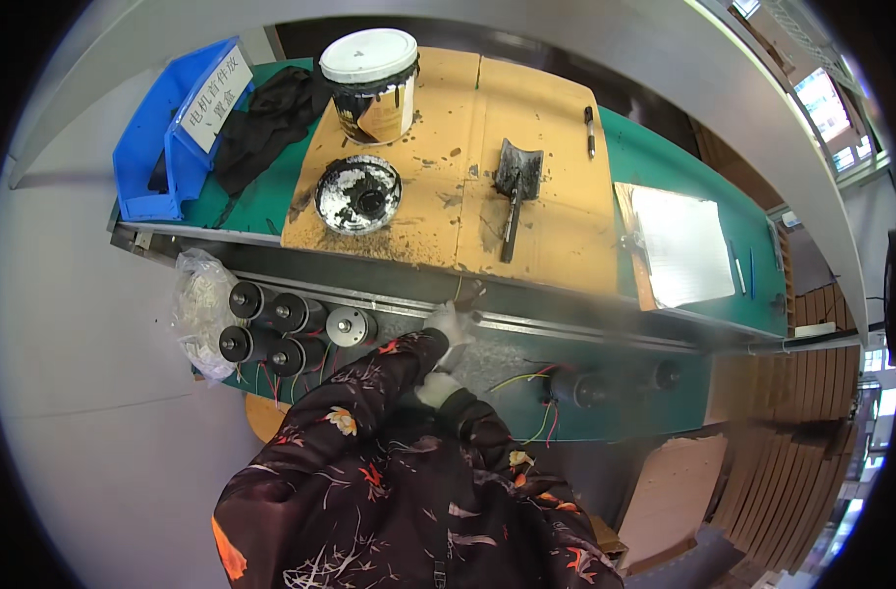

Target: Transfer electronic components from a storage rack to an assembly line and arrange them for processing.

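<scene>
My left hand (451, 324), in a white glove, is at the front ledge of the bench, its fingers curled around something I cannot make out. A dark, brownish tip (470, 294) sticks up just beyond it. Nearer to me, my white-gloved right hand (437, 390) is closed just below the left, and what it grips is hidden. Left of my hands stand several black cylindrical motors (289, 314) with coloured wires, and a silver-topped motor (351, 327) is closest. To the right, a blurred dark motor (577, 388) has yellow, green and red wires.
Beyond, a stained cardboard sheet (438, 216) bears a paint bucket (371, 88), a smeared lid (358, 195), a blackened scraper (515, 187) and a marker (590, 132). A blue bin (153, 157) stands far left, a clear plastic bag (200, 309) below it, a clipboard (678, 245) right.
</scene>
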Action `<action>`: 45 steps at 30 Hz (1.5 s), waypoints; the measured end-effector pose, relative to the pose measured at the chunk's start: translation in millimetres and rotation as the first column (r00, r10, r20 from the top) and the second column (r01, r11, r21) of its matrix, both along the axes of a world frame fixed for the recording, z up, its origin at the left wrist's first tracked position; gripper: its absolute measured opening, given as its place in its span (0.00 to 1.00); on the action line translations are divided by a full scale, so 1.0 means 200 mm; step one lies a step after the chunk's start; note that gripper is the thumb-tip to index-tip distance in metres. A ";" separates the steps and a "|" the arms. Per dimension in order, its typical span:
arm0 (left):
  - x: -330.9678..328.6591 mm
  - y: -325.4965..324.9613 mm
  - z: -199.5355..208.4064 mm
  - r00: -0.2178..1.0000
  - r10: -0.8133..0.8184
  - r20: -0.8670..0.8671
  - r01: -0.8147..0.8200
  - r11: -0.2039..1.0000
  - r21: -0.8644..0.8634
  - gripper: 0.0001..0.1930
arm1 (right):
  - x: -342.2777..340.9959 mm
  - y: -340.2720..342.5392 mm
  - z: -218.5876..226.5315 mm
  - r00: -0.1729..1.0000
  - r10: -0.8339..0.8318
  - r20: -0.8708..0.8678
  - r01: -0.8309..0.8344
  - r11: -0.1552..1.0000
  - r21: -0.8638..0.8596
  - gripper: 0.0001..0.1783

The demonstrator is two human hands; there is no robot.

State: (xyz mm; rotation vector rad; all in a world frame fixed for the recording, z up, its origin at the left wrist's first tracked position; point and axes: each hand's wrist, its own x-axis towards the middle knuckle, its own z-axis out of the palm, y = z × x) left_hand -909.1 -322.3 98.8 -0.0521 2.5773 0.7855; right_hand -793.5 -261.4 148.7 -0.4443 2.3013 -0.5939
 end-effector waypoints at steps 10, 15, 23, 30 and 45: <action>0.15 0.04 0.18 0.989 0.145 0.015 -0.144 0.988 -0.049 0.41 | 0.08 0.33 0.23 0.998 -0.057 -0.033 0.043 0.939 -0.341 0.21; 0.30 -0.01 0.49 0.962 0.175 -0.210 -0.179 0.984 0.002 0.47 | 0.10 0.53 0.05 0.768 -0.459 0.447 0.640 0.538 -0.549 0.24; 0.55 0.03 0.57 0.860 0.296 -0.415 -0.343 0.938 -0.042 0.49 | -0.07 0.32 -0.02 0.754 -0.157 0.637 0.656 0.219 -0.722 0.46; 0.72 0.03 0.68 0.557 0.523 -0.645 -0.530 0.822 0.209 0.43 | -0.16 0.30 0.26 0.941 -0.156 -0.301 -0.136 0.639 -0.757 0.44; 0.87 -0.35 0.43 0.746 0.658 -0.102 -0.552 0.696 0.458 0.31 | -0.22 0.48 0.78 0.953 -0.022 -0.304 -0.101 0.918 -0.384 0.24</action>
